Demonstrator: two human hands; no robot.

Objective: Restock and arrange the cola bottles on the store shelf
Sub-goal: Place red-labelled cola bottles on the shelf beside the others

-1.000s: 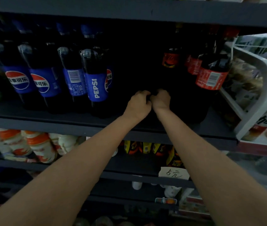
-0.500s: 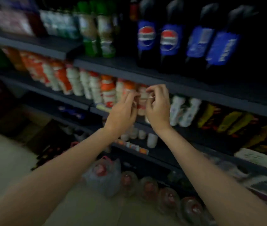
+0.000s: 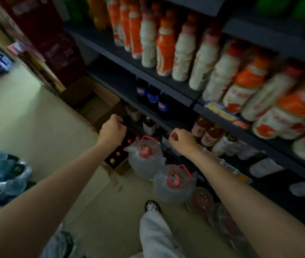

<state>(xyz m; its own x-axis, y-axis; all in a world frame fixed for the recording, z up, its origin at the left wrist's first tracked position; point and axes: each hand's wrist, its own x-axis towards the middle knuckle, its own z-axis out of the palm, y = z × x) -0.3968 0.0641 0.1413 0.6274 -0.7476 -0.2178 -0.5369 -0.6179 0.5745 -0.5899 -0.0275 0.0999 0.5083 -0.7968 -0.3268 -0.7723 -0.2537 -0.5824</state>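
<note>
Both hands hang over the floor stock with fingers curled into loose fists and nothing in them: the left hand (image 3: 112, 129) above an open carton of dark, red-capped bottles (image 3: 119, 152), the right hand (image 3: 182, 139) near the shelf edge. Three Pepsi cola bottles (image 3: 152, 98) stand on a low shelf (image 3: 174, 95), just beyond the hands. The red-handled water jugs (image 3: 145, 155) crowd the floor beside the person's shoe (image 3: 152, 206); a step forward risks a trip or a toppled jug. The view is blurred, so a hurried reach could miss.
</note>
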